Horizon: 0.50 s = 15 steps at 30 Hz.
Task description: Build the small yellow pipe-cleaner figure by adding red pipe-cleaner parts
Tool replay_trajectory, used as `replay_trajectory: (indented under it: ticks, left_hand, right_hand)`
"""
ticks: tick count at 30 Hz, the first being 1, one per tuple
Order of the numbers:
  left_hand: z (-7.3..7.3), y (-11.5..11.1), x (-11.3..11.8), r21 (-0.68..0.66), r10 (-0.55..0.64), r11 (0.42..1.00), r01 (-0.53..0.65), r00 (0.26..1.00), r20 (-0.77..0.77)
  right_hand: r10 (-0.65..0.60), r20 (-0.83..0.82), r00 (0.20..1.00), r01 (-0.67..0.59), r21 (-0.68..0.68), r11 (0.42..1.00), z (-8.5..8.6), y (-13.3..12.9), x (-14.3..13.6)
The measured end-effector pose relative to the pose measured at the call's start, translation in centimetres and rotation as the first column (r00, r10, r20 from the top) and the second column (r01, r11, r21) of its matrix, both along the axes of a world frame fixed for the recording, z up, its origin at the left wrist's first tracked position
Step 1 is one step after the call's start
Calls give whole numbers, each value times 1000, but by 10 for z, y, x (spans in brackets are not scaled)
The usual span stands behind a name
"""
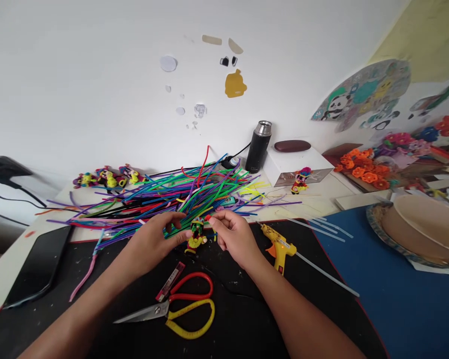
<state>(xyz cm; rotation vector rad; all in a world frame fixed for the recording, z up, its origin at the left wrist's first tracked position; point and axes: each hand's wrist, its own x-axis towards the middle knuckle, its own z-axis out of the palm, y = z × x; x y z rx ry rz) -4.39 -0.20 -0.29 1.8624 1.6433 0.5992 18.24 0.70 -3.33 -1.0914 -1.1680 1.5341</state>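
A small figure (195, 240) of yellow, green and red pipe cleaner stands upright between my hands, above the black mat (243, 299). My left hand (157, 240) is curved round its left side, the thumb touching the figure and the fingers bent toward the pile of pipe cleaners (164, 197) behind. On the right, my right hand (232, 235) pinches a small red piece (208, 218) between thumb and forefinger, close beside the figure's head. The other fingers of that hand are curled in.
Scissors (168, 311) and a small red box (170, 281) lie in front. A yellow glue gun (279, 247) with a glue stick is at right, a phone (41, 264) at left. Behind stand a black flask (258, 147), a white box (297, 164) and more figures (110, 178).
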Motion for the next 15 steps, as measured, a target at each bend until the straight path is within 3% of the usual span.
replay_trajectory:
  ticks: [7,15]
  left_hand:
    - [-33,-26,11,134,-53,987,90,965,-258]
    - [-39,-23,28,233,-23,964,127,915,-403]
  right_hand:
    - [-7,-8,1000,7,18,1000,2,-1,-2]
    - [15,-20,1000,-15,21,1000,1,-4,-4]
